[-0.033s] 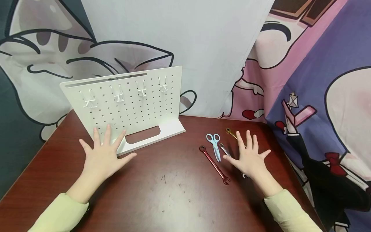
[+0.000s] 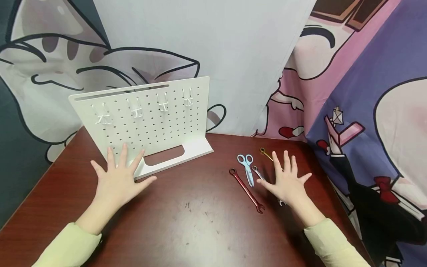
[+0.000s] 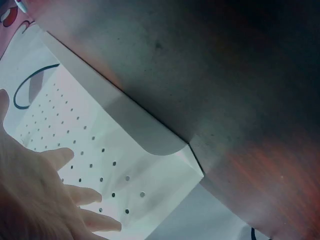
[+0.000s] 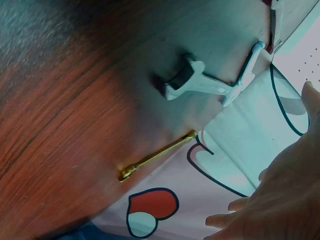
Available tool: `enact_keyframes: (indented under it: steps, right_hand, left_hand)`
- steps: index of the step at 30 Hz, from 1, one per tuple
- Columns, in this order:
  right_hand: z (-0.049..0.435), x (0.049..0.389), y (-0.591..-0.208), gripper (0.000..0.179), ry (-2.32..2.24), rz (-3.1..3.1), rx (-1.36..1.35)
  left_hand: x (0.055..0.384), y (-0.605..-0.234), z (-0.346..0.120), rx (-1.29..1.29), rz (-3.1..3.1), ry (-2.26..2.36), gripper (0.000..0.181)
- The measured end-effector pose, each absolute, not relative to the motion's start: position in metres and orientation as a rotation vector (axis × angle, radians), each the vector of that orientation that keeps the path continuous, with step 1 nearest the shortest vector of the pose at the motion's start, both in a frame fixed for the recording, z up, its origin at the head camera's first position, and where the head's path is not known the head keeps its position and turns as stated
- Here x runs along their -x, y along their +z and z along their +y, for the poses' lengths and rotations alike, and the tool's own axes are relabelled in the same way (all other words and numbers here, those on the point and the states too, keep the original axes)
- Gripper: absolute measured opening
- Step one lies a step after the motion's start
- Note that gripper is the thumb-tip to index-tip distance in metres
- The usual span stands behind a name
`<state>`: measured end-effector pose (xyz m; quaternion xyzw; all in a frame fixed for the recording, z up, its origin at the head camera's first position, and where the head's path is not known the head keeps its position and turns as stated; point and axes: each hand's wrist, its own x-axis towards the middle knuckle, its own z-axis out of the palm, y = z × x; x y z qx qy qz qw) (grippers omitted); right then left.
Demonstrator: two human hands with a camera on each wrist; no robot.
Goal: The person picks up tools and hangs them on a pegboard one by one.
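My left hand (image 2: 117, 181), fingers spread wide and holding nothing, overlaps the lower left of a white pegboard (image 2: 173, 128) in the head view. Several white hooks (image 2: 136, 112) hang along the board's upper part. Over on the right, my right hand (image 2: 288, 185) is also spread and holds nothing. It partly hides a silver wrench (image 2: 258, 173) and a gold wrench (image 2: 267, 154). Left of its thumb lie light blue scissors (image 2: 248, 172) and a red wrench (image 2: 246, 190). The right wrist view shows the gold wrench (image 4: 157, 154) whole.
All of this is on a dark reddish-brown table (image 2: 173, 222). The pegboard stands upright on its white base (image 2: 197, 147), which has a cut-out. Cloth printed with cartoon figures (image 2: 240, 66) hangs behind the table and along its right side.
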<state>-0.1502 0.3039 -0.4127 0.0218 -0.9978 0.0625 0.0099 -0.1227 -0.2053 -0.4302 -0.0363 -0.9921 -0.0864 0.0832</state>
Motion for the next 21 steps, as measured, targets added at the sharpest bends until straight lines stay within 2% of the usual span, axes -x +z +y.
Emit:
enact_keyframes:
  steps: [21]
  right_hand:
    - [0.311,0.154,-0.428,0.111,0.260,-3.024,-0.072]
  left_hand:
    - [0.124,-0.433,-0.212,0.126,-2.923,-0.257,0.094]
